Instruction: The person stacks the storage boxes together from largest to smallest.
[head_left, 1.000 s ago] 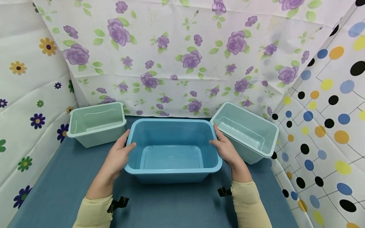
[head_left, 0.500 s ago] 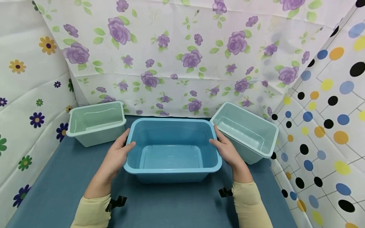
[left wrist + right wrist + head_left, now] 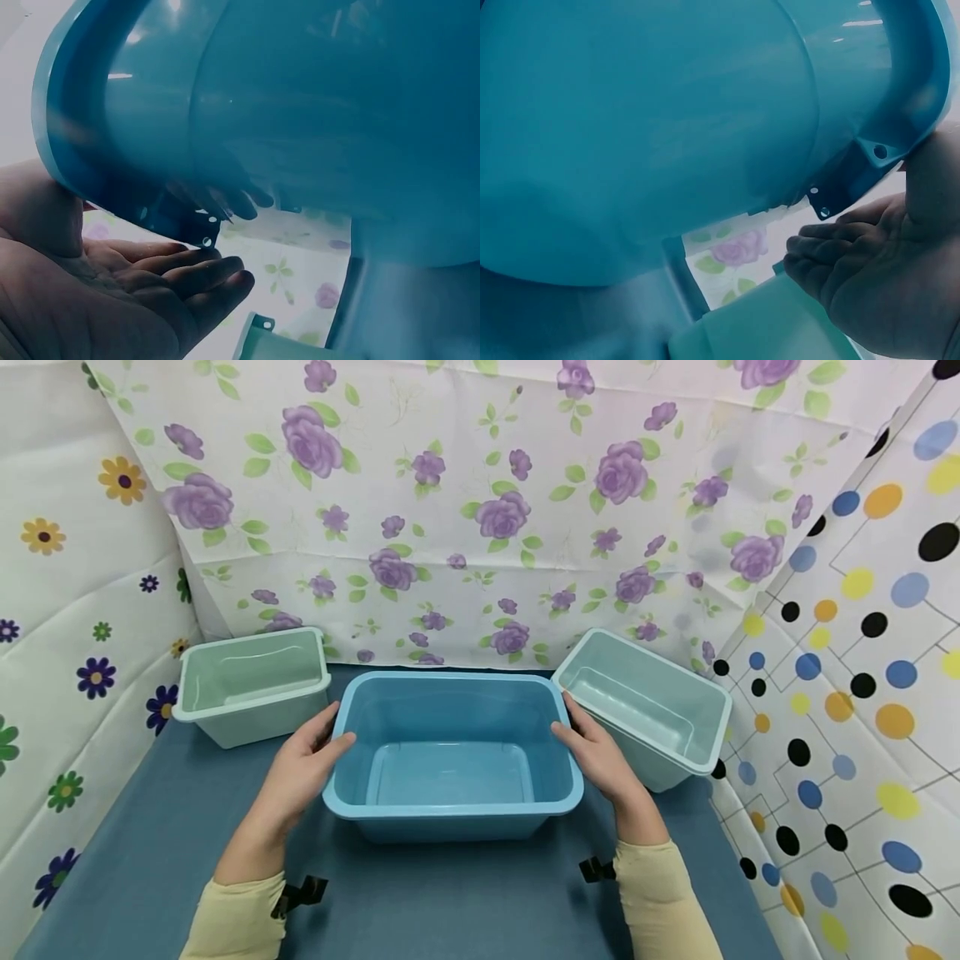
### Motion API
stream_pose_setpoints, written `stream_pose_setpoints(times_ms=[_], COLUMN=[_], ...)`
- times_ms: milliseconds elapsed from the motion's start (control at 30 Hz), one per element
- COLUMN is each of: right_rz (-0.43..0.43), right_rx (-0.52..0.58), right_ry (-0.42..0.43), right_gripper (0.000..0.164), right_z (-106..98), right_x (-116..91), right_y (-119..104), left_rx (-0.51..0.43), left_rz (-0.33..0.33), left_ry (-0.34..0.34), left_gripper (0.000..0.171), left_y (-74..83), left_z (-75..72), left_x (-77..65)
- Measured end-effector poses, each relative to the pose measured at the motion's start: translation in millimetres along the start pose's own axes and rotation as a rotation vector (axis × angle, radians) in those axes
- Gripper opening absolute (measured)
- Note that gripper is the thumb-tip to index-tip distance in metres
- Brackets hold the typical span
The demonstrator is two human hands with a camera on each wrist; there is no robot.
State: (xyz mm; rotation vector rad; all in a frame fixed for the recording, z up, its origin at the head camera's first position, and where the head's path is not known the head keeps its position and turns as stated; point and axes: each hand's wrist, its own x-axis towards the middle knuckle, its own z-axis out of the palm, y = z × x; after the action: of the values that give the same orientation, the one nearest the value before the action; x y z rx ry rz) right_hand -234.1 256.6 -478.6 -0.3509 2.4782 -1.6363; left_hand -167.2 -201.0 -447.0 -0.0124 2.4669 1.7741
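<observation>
A blue plastic bin (image 3: 453, 810) stands upright on the table in the middle of the head view, with nothing inside. My left hand (image 3: 300, 777) holds its left rim, thumb over the top edge and fingers under the lip. On the opposite side my right hand (image 3: 603, 760) grips the right rim the same way. From below, the left wrist view shows the left fingers (image 3: 202, 281) stretched out beneath the bin's flange. Likewise, in the right wrist view, the right fingers (image 3: 832, 244) lie under the rim. Both thumb tips are hidden in the wrist views.
A small pale green bin (image 3: 255, 727) stands at the back left. At the back right, a pale green bin (image 3: 645, 752) sits at an angle close to the blue one. A blue cloth (image 3: 450, 902) covers the table. Patterned curtains (image 3: 480, 460) enclose the back and sides.
Both forearms have drifted slightly outward, and the right fingertips sit a touch lower on the rim. The blue bin stays practically in place.
</observation>
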Motion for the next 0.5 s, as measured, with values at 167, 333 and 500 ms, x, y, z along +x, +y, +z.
stream_pose_setpoints(times_ms=[167, 333, 500], right_rz=[-0.015, -0.035, -0.052], right_rx=[-0.041, -0.036, -0.031], right_ry=[-0.001, -0.009, -0.01], right_gripper=[0.079, 0.079, 0.078], right_z=[-2.2, -2.6, -3.2], right_x=[-2.1, -4.2, -4.7], right_y=[0.2, -2.6, -2.1], left_rx=[0.006, 0.006, 0.023], left_rz=[-0.009, 0.003, 0.025], left_ry=[0.0, 0.006, 0.026], left_gripper=[0.079, 0.081, 0.08], left_y=[-1.0, -2.8, -3.8], left_z=[-1.6, -3.8, -5.9], left_x=[-1.0, -1.9, -3.0])
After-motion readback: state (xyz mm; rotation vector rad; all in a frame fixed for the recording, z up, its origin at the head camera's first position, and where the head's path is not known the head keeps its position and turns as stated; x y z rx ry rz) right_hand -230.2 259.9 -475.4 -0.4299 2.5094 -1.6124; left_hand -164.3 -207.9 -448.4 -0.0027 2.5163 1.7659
